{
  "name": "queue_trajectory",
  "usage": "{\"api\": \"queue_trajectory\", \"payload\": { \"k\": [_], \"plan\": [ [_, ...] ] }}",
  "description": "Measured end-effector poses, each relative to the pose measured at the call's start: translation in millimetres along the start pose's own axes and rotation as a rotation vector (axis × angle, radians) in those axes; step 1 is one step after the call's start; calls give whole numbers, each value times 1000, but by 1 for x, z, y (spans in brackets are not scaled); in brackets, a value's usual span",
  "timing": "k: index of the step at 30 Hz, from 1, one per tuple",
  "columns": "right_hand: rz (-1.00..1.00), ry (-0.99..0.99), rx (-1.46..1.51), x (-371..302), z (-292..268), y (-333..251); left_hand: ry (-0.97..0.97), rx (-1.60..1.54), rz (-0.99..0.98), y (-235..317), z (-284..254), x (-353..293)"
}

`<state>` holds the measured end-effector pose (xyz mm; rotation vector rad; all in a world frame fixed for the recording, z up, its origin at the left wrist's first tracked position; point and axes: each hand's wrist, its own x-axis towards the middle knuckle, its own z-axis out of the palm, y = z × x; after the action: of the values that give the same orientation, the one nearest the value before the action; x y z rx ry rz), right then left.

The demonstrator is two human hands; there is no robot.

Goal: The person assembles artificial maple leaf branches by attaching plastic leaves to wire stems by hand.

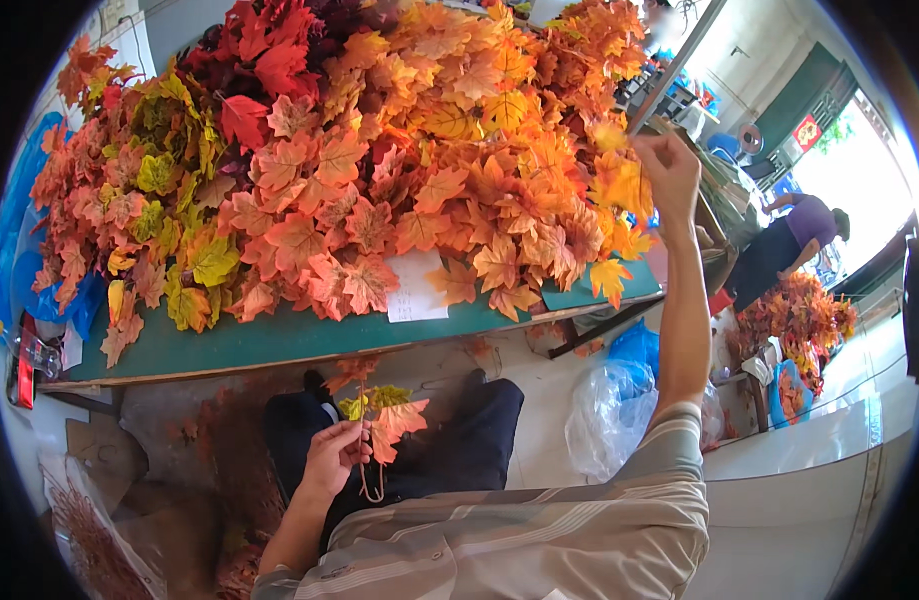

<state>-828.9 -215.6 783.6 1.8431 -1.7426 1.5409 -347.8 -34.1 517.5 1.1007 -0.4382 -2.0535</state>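
My left hand [334,456] is closed around a thin stem sprig of artificial maple leaves, held above my lap. The sprig carries an orange-pink leaf [397,424], yellow-green leaves and a reddish leaf at its top; its bare wire stem [375,490] bends into a hook below my fingers. My right arm is stretched out to the far right. There my right hand [671,172] pinches at the edge of a blurred yellow-orange artificial maple leaf [620,184], beside a large heap of artificial leaves [429,190] in red, orange, pink and yellow-green.
The heap covers most of a green table [209,348], with a white paper [416,287] near its front edge. Clear plastic bags [607,425] lie on the floor at right. Farther right, a person in purple [794,235] bends by another leaf pile [794,315].
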Motion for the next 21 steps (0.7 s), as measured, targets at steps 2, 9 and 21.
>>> {"api": "queue_trajectory", "payload": {
  "k": [2, 9, 21],
  "plan": [
    [24, -201, 180, -44, -8, -49, 2, 0, 29, 2, 0, 0],
    [390, -953, 650, -258, 53, -114, -45, -12, 6, 22, 31, 1],
    [719, -966, 969, -345, 113, -160, -107, 22, 63, 16, 24, -22]
  ]
}}
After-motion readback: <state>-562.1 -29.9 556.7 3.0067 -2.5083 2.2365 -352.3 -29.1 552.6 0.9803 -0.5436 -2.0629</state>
